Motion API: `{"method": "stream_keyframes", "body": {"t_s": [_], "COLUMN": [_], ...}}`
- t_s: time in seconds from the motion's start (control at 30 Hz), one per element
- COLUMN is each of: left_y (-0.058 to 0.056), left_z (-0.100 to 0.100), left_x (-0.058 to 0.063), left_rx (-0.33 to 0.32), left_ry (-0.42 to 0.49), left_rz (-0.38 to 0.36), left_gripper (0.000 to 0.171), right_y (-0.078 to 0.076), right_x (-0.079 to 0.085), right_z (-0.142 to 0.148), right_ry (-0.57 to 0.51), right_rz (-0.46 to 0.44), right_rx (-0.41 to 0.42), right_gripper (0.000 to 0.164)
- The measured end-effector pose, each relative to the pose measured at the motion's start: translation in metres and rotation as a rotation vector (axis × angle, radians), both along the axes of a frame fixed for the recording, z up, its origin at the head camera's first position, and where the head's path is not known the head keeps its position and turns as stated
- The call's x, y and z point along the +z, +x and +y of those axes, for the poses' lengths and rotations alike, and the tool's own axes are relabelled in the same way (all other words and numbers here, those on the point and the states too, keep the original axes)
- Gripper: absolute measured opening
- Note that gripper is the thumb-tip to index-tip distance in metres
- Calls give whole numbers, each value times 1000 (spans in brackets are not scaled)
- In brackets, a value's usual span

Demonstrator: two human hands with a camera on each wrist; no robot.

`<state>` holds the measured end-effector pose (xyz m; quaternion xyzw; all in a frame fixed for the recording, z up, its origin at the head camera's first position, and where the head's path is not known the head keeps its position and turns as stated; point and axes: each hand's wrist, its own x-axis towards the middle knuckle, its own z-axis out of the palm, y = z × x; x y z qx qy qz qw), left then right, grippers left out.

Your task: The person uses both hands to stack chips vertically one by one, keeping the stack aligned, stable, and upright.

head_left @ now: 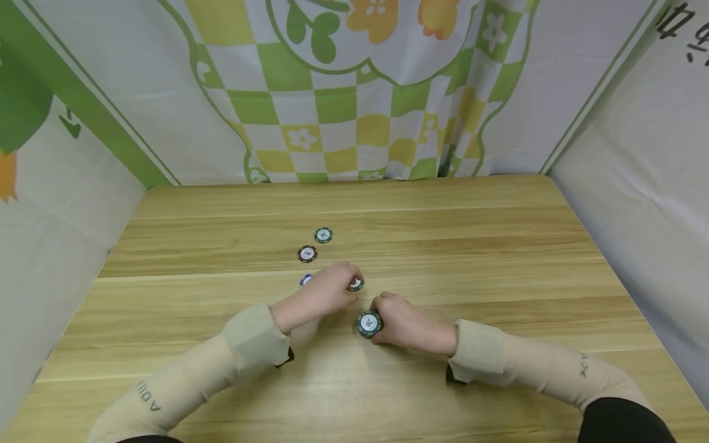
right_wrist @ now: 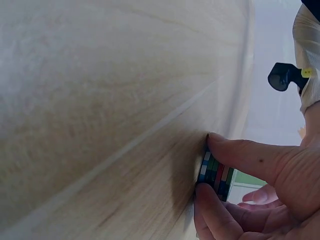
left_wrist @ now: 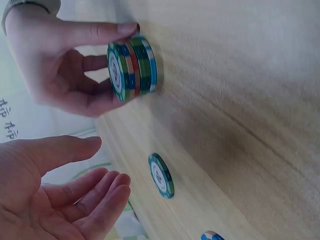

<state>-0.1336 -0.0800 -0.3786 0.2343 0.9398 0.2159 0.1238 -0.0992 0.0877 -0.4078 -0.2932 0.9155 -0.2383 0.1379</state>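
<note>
Well inside table edges (head_left: pixel 354 185), right hand (head_left: pixel 407 323) round chip stack (head_left: pixel 368 323), loose left hand (head_left: pixel 325 288) near green chip (left_wrist: pixel 161 175)

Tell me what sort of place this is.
Probably an indoor, curtained-off tabletop workspace: a wood-grain table stands in front of a green-and-yellow checked fabric backdrop, with printed white cloth along both sides. Home or studio, I can't tell.

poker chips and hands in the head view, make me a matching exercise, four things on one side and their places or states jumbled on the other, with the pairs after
1. chip stack
2. blue chip
3. left hand
4. dark chip

a. partly hidden behind the left hand
b. flat on the table, in full view
c. held by the right hand
d. open, holding nothing

Pairs: 1-c, 2-a, 3-d, 4-b
</note>
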Motion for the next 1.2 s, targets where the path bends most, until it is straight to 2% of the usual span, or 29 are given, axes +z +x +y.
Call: {"method": "stream_keyframes", "body": {"t_s": [0.37, 0.53, 0.83, 1.2], "left_y": [-21, -27, -31, -33], "left_z": [-4, -6, -6, -1], "left_x": [-7, -13, -21, -25], "left_rx": [103, 120, 125, 132], "left_ry": [-5, -30, -85, -87], "left_rz": [-67, -92, -90, -62], "left_gripper": [30, 34, 33, 34], "right_y": [-1, -1, -1, -1], "right_x": [2, 2, 2, 1], "right_z": [0, 0, 0, 0], "right_ry": [25, 28, 23, 22], "right_rz": [-15, -36, -44, -54], "right_rx": [2, -3, -10, -10], "right_gripper": [36, 36, 36, 37]}}
